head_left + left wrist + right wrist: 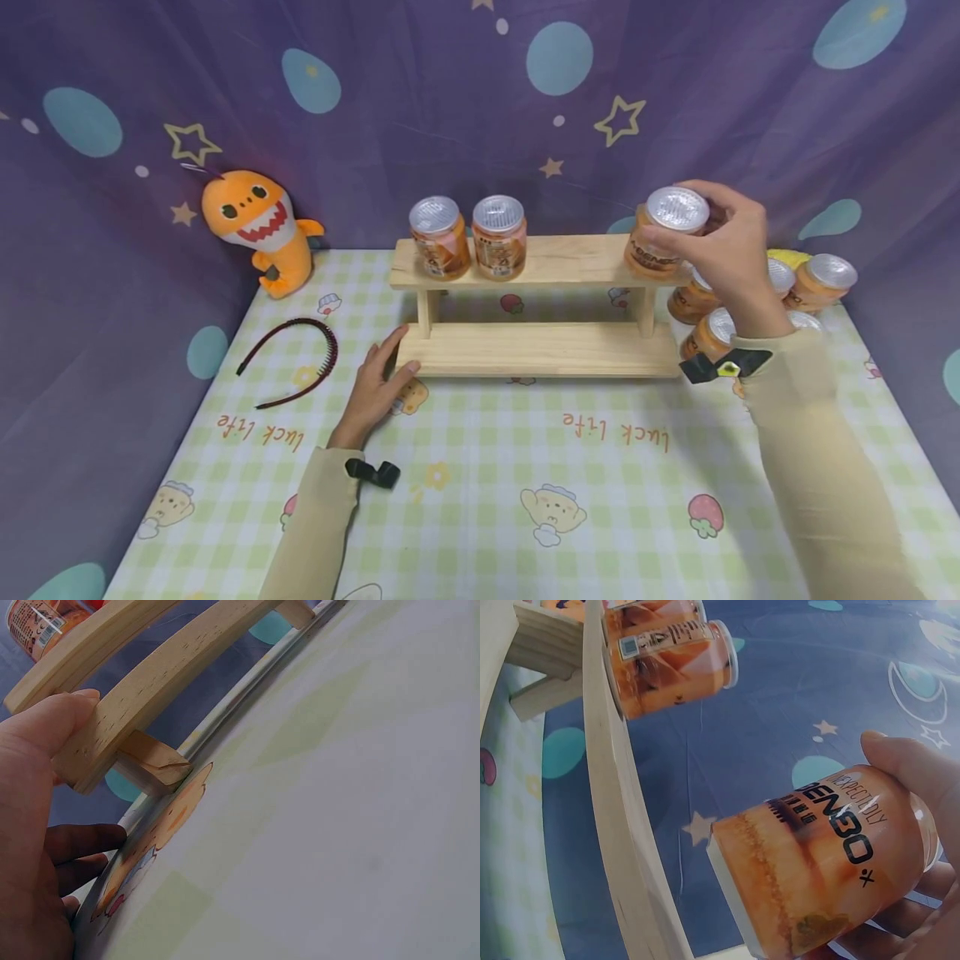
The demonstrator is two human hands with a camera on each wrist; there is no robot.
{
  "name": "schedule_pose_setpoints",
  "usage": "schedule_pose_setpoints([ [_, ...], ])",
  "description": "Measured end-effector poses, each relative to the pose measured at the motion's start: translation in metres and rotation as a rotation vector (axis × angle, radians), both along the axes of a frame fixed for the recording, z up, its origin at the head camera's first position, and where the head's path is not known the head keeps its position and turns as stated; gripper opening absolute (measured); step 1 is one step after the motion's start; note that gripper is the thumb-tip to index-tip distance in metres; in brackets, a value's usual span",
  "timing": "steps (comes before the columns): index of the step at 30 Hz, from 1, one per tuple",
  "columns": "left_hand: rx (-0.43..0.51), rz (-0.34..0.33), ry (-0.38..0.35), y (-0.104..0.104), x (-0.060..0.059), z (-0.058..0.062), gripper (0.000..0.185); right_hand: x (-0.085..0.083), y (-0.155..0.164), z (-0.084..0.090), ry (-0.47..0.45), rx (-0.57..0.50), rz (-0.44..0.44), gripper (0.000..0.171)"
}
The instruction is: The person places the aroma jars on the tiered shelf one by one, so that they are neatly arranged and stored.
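A two-tier wooden display rack stands mid-table. My left hand holds the left end of its lower board, thumb on the front face; some fingers extend below it. With its thumb and fingers my right hand grips an orange-labelled jar with a silver lid, at the right end of the upper board. Lettering on this jar faces the right wrist camera; whether its base touches the wood I cannot tell. Two similar jars, one beside the other, stand upright on the upper board's left part.
Several more jars cluster on the table right of the rack, partly behind my right hand and forearm. An orange plush shark sits at the back left, and a dark toothed headband lies before it. Behind everything hangs a purple patterned curtain.
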State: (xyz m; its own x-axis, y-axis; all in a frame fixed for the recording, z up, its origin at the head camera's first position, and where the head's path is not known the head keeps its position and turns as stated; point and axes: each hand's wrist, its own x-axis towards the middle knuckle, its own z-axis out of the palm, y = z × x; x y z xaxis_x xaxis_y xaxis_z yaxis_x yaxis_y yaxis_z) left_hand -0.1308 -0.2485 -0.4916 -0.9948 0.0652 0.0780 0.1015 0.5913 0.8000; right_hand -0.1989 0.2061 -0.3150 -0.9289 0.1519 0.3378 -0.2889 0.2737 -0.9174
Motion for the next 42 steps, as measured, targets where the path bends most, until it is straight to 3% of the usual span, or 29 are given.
schedule_pose_setpoints([
  [11, 0.003, 0.004, -0.011, 0.0, -0.001, 0.0, 0.063, -0.008, -0.023, 0.001, -0.025, 0.007, 0.092, 0.051],
  [33, -0.001, -0.011, 0.015, 0.0, 0.0, 0.0, 0.063, -0.026, -0.066, -0.009, -0.076, 0.081, 0.118, 0.055],
  [42, 0.007, -0.009, 0.0, 0.001, 0.0, 0.001, 0.064, -0.033, -0.082, -0.017, -0.084, 0.019, 0.166, 0.056],
])
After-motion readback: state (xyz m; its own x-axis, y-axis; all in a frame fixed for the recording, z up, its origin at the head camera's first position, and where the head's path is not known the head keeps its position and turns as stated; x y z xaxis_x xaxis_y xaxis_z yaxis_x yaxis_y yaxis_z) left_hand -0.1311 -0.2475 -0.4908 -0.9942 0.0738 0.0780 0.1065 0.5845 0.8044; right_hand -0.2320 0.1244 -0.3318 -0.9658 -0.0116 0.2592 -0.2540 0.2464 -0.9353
